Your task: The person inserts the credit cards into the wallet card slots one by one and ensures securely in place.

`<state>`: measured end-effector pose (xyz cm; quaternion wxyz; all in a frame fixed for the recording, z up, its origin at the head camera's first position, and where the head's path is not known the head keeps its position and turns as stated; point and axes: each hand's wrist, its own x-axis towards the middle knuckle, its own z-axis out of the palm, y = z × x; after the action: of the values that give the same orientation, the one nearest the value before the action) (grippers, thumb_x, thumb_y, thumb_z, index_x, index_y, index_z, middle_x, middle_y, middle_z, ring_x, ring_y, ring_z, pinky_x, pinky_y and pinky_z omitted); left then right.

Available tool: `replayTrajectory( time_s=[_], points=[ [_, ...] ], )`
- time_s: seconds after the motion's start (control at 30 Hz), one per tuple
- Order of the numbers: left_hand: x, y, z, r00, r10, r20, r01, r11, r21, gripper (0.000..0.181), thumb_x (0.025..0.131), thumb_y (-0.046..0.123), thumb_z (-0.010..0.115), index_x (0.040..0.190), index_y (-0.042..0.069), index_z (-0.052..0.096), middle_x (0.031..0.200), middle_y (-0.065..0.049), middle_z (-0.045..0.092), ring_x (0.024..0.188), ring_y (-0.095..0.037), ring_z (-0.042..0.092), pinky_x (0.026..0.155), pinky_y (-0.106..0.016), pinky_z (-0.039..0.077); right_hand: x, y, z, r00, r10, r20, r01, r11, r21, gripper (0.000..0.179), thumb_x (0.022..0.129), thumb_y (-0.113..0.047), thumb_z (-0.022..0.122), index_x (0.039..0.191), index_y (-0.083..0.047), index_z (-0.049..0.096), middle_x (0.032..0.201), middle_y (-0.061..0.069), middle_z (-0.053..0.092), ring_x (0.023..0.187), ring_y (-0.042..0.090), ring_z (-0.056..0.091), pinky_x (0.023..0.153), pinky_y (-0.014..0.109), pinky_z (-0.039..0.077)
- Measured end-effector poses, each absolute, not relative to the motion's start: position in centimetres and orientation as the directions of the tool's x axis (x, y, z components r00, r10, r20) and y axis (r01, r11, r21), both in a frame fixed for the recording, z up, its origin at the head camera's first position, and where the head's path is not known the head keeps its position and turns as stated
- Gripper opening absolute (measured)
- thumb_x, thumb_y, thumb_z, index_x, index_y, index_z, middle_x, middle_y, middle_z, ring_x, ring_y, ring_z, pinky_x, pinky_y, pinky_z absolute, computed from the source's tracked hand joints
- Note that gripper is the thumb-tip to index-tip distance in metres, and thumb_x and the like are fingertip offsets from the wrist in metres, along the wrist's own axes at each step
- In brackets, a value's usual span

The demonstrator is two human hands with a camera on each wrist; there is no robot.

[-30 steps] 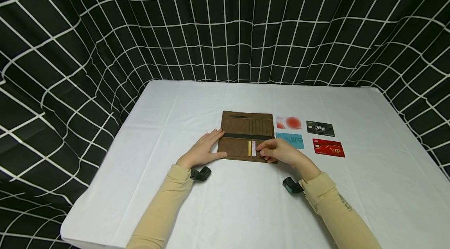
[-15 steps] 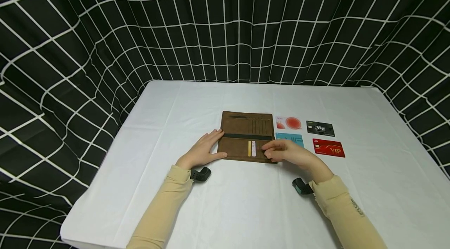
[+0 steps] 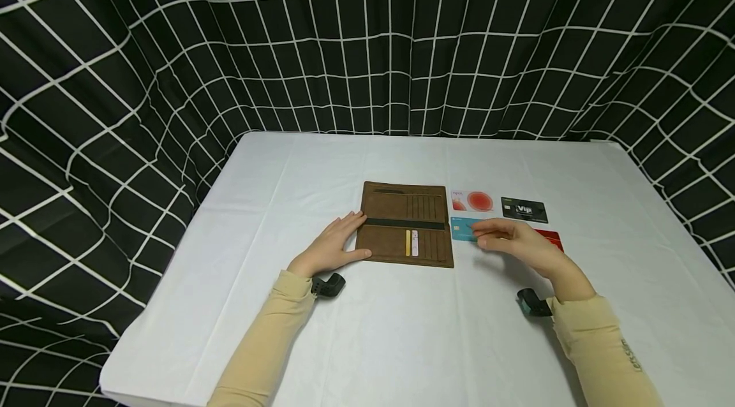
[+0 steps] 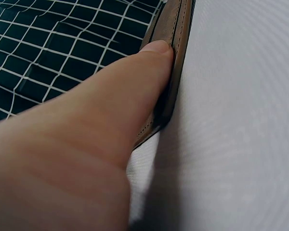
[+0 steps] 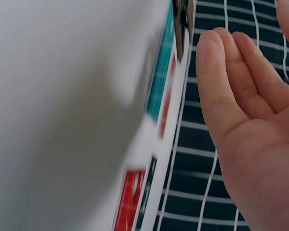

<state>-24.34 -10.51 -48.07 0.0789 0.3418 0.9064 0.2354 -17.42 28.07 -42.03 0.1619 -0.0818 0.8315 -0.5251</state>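
A brown wallet (image 3: pixel 381 206) lies unfolded on the white table. A yellow card (image 3: pixel 408 243) and a white card (image 3: pixel 415 243) show in the slots of its near half. My left hand (image 3: pixel 330 244) rests spread at the wallet's left side, its thumb (image 4: pixel 156 57) pressing the edge in the left wrist view. Over the right part of a light blue card (image 3: pixel 461 228) hovers my right hand (image 3: pixel 522 247), hiding some of that card. Its fingers (image 5: pixel 213 62) are extended and hold nothing in the right wrist view.
Right of the wallet lie a white card with a red circle (image 3: pixel 479 201) and a black card marked Vip (image 3: pixel 524 209). A red card (image 3: pixel 550 236) is partly hidden behind my right hand. Black cloth with white grid lines (image 3: pixel 390 43) hangs around the table (image 3: pixel 402 330).
My right hand has left the wallet's near right part and moved right to above the blue card. The left hand and the wallet have stayed in place.
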Motion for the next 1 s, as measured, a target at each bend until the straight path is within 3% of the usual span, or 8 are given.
replayTrajectory(
  time_s=[0.13,0.43,0.67,0.8,1.0],
  points=[
    [-24.3,-10.5,-48.1,-0.750,0.661,0.026,0.588,0.649,0.483,0.082,0.088,0.054,0.054,0.147,0.008,0.024,0.152,-0.007,0.019,0.139,-0.018,0.011,0.112,-0.031,0.005,-16.8,29.9,-41.6,-0.949,-0.273,-0.160,0.013,0.472,-0.881,0.051,0.089,-0.024,0.064,0.130,0.003,0.049,0.127,0.019,0.052,0.106,0.017,0.054,0.085,0.016,0.041],
    [-24.4,-10.6,-48.1,-0.752,0.658,0.024,0.586,0.652,0.481,0.082,0.088,0.054,0.054,0.147,0.008,0.023,0.152,-0.005,0.018,0.139,-0.017,0.010,0.112,-0.030,0.004,-15.5,33.1,-40.8,-0.969,-0.163,-0.185,0.063,0.561,-0.826,0.056,0.091,-0.030,0.061,0.135,0.000,0.045,0.130,0.018,0.050,0.107,0.004,0.050,0.087,0.024,0.039],
    [-24.3,-10.5,-48.0,-0.751,0.660,0.033,0.589,0.647,0.484,0.082,0.087,0.054,0.054,0.147,0.007,0.024,0.152,-0.007,0.019,0.139,-0.018,0.011,0.112,-0.031,0.005,-15.0,35.0,-40.7,-0.969,-0.103,-0.222,0.126,0.570,-0.812,0.062,0.091,-0.035,0.060,0.137,0.000,0.040,0.137,0.025,0.038,0.121,0.035,0.031,0.095,0.060,0.028],
    [-24.2,-10.5,-48.1,-0.755,0.656,0.028,0.584,0.652,0.483,0.082,0.087,0.055,0.054,0.147,0.008,0.024,0.152,-0.007,0.019,0.139,-0.018,0.011,0.112,-0.030,0.005,-14.8,35.9,-40.8,-0.971,-0.081,-0.227,0.139,0.581,-0.802,0.063,0.091,-0.036,0.059,0.138,0.001,0.038,0.139,0.027,0.033,0.124,0.041,0.024,0.094,0.064,0.025],
    [-24.2,-10.5,-48.1,-0.758,0.652,0.021,0.581,0.661,0.474,0.082,0.087,0.056,0.053,0.147,0.008,0.023,0.152,-0.006,0.018,0.138,-0.016,0.010,0.112,-0.030,0.004,-14.6,36.8,-41.1,-0.974,-0.049,-0.220,0.148,0.600,-0.786,0.064,0.092,-0.036,0.058,0.138,0.004,0.037,0.138,0.028,0.033,0.121,0.040,0.026,0.093,0.063,0.027]
  ],
)
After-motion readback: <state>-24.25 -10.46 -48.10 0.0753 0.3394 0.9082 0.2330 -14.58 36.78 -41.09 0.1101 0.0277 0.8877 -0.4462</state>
